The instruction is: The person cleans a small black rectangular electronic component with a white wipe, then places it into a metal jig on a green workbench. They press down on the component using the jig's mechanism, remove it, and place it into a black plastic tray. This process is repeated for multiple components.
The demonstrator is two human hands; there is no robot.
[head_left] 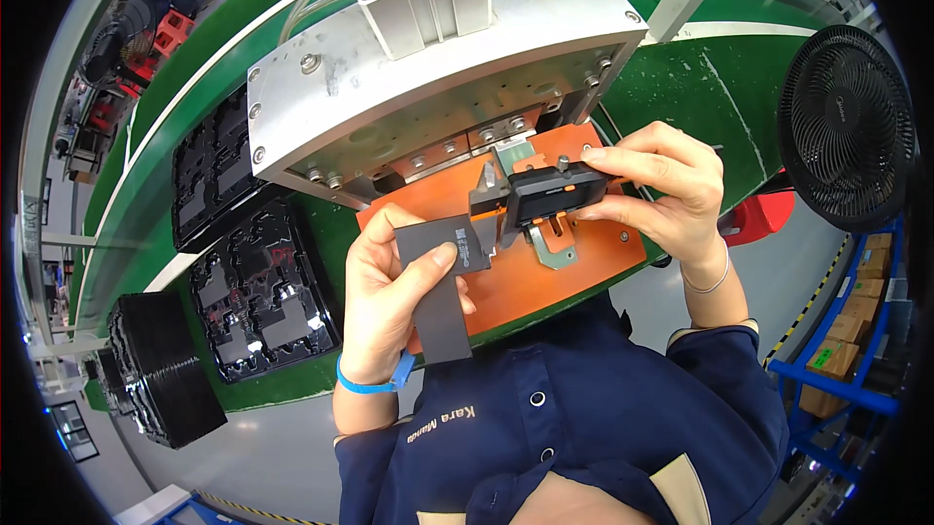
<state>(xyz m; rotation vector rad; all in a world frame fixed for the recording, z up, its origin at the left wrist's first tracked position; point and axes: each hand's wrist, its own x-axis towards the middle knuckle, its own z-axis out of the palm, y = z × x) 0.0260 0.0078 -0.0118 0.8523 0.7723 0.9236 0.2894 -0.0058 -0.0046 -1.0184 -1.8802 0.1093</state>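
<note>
A flat dark grey L-shaped panel (443, 321) with small printed marks is pinched in my left hand (384, 282), thumb on its face. My right hand (671, 184) grips a black rectangular block (555, 194) with orange edges between thumb and fingers. Block and panel meet, or nearly so, near a dark bracket piece; whether they are joined I cannot tell. Both are above an orange base plate (506, 296), which bears a metal bracket (555, 254) under the block.
A silver metal press (448, 87) with a cylinder on top stands beyond the plate on the green bench. Black moulded trays (263, 301) lie at the left, with a stack of trays (161, 369) beside them. A black fan (846, 126) stands at the right, near a red stool (757, 218).
</note>
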